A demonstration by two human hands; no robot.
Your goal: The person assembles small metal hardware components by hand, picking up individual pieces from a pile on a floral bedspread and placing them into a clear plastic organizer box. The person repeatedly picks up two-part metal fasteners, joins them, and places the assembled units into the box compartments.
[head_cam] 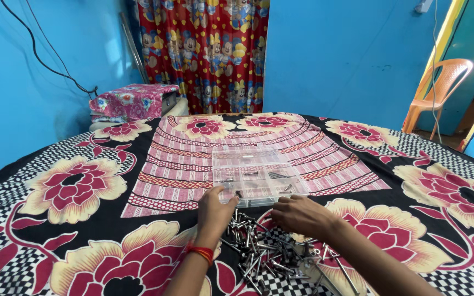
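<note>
— Near the clear plastic box (258, 176), what can be seen?

— A pile of metal screws (264, 255) is spread on the flowered bedsheet (78, 186), just on the near side of the box. Some screws are short and some are long.

— Where is the left hand (213, 211) placed?

— It is set at the near left corner of the box, right above the top of the pile. The fingers are bent in close together. A small dark bit seems to be pinched at the fingertips (231, 200), but it is too small for that to be told for sure. A red band (200, 251) is worn on that wrist.

— And the right hand (301, 215)?

— It is laid at the near edge of the box, to the right of the left hand. The fingers are curled down over the screws. Whether something is held cannot be told.

— What is kept inside the box?

— The box is split into little rooms. A few thin metal pieces are seen lying in some of them.

— What is found far behind the box?

— A red cartoon curtain (209, 49) is hung on the blue wall (336, 55). A covered bundle (133, 101) is set to the back left, and an orange plastic chair (440, 87) is stood to the back right
</note>
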